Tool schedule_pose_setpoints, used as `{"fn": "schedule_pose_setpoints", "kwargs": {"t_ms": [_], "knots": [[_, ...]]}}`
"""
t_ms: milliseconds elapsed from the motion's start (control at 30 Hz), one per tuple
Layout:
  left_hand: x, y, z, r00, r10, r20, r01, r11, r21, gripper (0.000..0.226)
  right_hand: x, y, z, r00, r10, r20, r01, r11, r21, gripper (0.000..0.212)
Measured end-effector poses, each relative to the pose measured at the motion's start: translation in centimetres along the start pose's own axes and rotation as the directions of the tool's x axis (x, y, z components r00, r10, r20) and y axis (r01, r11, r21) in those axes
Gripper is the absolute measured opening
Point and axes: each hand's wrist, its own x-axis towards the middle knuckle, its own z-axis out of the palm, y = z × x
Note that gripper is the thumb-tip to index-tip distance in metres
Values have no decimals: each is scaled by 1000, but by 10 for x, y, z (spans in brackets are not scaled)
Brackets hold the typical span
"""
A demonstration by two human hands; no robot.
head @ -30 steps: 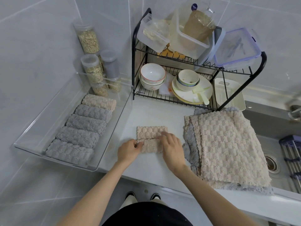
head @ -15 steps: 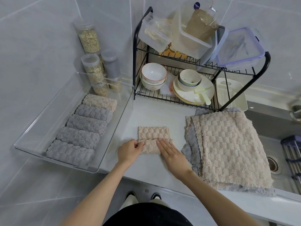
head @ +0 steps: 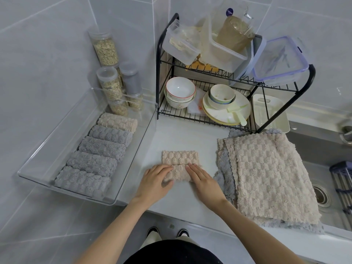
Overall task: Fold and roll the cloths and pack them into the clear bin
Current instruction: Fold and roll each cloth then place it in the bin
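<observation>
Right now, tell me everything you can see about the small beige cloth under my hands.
The beige cloth is a small plush rectangle with a bumpy checked pile, folded narrow and lying on the pale counter between the clear bin and the stack of unfolded cloths. A crosswise ridge shows its near part turned over. The left hand holds its near left end; the right hand presses flat fingers on its near right.

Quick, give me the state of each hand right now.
Left hand: grips the left end of the half-rolled beige textured cloth.
Right hand: open, straight fingers pressing flat on the same cloth.
</observation>
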Motion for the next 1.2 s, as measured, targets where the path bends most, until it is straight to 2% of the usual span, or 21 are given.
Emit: {"fn": "schedule_pose_setpoints", "kwargs": {"t_ms": [67, 100, 200, 367, 433, 533, 667, 833, 933, 1000, 1067, 1200], "knots": [[-4, -3, 0, 994, -40, 100, 43, 999, -26, 50, 4, 4, -1, 1000, 12, -6, -12, 998, 67, 53], [-4, -3, -1, 993, -58, 102, 61, 998, -26, 50, 6, 4, -4, 1000, 19, 6, -19, 994, 110, 54], [3, 2, -3, 987, -126, 99, 131, 990, -46, 39, 10, 4, -17, 997, 68, 32, -73, 979, 191, 51], [14, 1, -9, 952, -236, 197, 255, 964, -80, 28, 10, 8, -30, 962, 221, 163, -266, 898, 350, 34], [17, 4, -12, 929, -285, 237, 316, 943, -103, 23, 13, 11, -31, 932, 295, 212, -360, 829, 428, 34], [24, 7, -14, 880, -378, 287, 434, 886, -165, 42, 21, 14, -36, 879, 405, 252, -477, 730, 490, 33], [33, 7, -10, 833, -473, 288, 522, 843, -125, 46, 37, 18, -32, 794, 543, 273, -600, 630, 492, 23], [43, 13, -4, 772, -589, 239, 624, 774, -108, 32, 51, 16, -32, 676, 644, 358, -710, 440, 550, 31], [48, 14, -6, 743, -625, 238, 667, 721, -188, 33, 60, 17, -33, 635, 670, 385, -761, 458, 460, 23], [52, 12, -5, 725, -630, 279, 683, 711, -169, 32, 65, 17, -36, 615, 676, 407, -785, 472, 402, 34], [54, 12, -6, 715, -623, 317, 686, 714, -144, 30, 68, 16, -36, 605, 673, 426, -796, 491, 354, 37], [52, 22, -10, 734, -600, 318, 668, 722, -181, 15, 66, 13, -31, 635, 646, 424, -773, 545, 325, 31]]}}
